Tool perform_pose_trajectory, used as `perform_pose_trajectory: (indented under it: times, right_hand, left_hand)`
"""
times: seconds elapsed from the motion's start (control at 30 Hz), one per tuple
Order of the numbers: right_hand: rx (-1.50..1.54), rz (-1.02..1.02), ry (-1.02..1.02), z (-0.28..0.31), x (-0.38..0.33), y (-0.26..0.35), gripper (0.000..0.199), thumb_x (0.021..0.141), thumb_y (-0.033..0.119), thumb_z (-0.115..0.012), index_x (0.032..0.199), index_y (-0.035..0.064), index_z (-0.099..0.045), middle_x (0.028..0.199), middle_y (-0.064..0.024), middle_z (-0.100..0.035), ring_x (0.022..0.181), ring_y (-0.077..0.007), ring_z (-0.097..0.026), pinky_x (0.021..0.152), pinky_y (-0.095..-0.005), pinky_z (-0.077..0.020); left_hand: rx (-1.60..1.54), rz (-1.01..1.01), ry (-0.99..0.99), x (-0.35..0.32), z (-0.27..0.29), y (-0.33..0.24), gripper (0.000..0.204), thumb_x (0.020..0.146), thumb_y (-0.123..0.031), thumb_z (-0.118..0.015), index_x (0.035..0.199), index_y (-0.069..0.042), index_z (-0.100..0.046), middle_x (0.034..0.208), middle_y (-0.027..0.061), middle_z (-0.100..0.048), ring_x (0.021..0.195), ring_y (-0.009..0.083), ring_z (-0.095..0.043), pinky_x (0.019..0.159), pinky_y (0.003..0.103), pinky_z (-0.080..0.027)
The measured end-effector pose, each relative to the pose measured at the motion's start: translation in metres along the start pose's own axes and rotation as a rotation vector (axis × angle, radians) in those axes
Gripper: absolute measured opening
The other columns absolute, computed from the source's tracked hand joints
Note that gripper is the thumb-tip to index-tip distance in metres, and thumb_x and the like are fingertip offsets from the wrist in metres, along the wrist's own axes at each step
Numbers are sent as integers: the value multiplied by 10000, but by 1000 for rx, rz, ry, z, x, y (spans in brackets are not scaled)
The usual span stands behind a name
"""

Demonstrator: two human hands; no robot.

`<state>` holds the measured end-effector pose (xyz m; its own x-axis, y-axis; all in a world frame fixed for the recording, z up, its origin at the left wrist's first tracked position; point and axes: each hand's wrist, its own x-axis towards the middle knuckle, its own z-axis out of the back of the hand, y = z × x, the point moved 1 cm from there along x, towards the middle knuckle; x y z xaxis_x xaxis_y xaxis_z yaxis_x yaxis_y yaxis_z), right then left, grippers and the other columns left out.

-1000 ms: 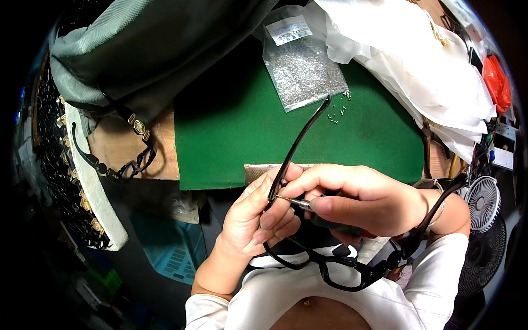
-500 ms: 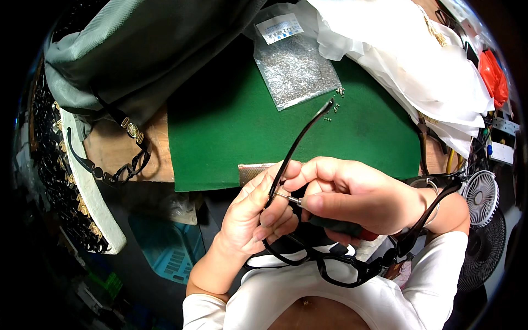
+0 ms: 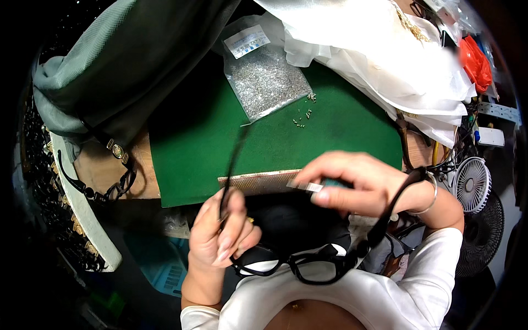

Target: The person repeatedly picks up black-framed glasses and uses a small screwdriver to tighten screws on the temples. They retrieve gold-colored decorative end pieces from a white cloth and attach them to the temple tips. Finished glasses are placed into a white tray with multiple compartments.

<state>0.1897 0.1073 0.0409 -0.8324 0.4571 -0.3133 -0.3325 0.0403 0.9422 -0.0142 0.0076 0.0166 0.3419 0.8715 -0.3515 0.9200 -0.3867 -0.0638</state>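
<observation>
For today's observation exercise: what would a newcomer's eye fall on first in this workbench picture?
Probably the black plastic glasses frame low in the middle, its temple gripped by the left hand while the right hand holds a small metal tool. Behind lie the green felt mat and a clear bag of tiny silver screws.

Black glasses frame (image 3: 308, 267), green mat (image 3: 335, 132), white sleeve (image 3: 440, 264).

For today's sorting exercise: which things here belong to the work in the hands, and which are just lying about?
In use: black plastic eyeglass frame; left hand pinching its temple arm; right hand holding a small metal-tipped tool.

Lying about: clear bag of tiny silver screws; green mat; white cloth; small white fan.
</observation>
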Motion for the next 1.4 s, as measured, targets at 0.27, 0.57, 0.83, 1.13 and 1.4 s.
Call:
perform_pose_trajectory:
  times: [0.27, 0.57, 0.83, 1.13, 1.4]
  right_hand:
    - [-876, 35, -553, -3, 11, -19, 282, 727, 81, -615, 1003, 68, -560, 816, -109, -495, 584, -242, -556, 507, -318, -455]
    - [-961, -10, -531, -7, 14, -21, 315, 712, 70, -618, 1017, 63, -543, 814, -97, -485, 587, -231, -557, 487, -319, -458]
    - [-1107, 38, -456, -7, 15, -24, 374, 685, 80, -575, 1051, 56, -497, 811, -105, -448, 553, -206, -536, 463, -311, -465]
    - [606, -454, 118, -10, 16, 30, 209, 881, 126, -426, 1068, 57, -490, 758, -55, -544, 506, -103, -489, 470, -206, -417]
    - [666, -458, 178, -21, 26, 32, 238, 896, 175, -421, 1068, 19, -470, 755, -21, -571, 461, -53, -459, 392, -178, -363]
  left_hand:
    - [154, -3, 55, 12, -9, 12, 281, 922, -264, -354, 902, -9, -470, 527, 59, -480, 420, 123, -425, 601, 299, -431]
    - [20, -186, 51, -6, 9, 21, 428, 866, -236, -491, 1221, -12, -402, 556, 5, -472, 536, 108, -410, 653, 262, -398]
    - [-188, 40, 72, 18, 3, 7, 384, 917, -208, -350, 1252, -22, -374, 538, -20, -393, 543, 88, -344, 640, 235, -342]
    - [-228, 85, -1, 15, 19, 15, 380, 889, -221, -416, 1228, -50, -408, 542, -27, -389, 548, 89, -367, 682, 282, -408]
    - [-94, 66, -82, 12, 10, 17, 396, 851, -255, -495, 1187, -53, -440, 555, -25, -432, 541, 86, -421, 682, 278, -423]
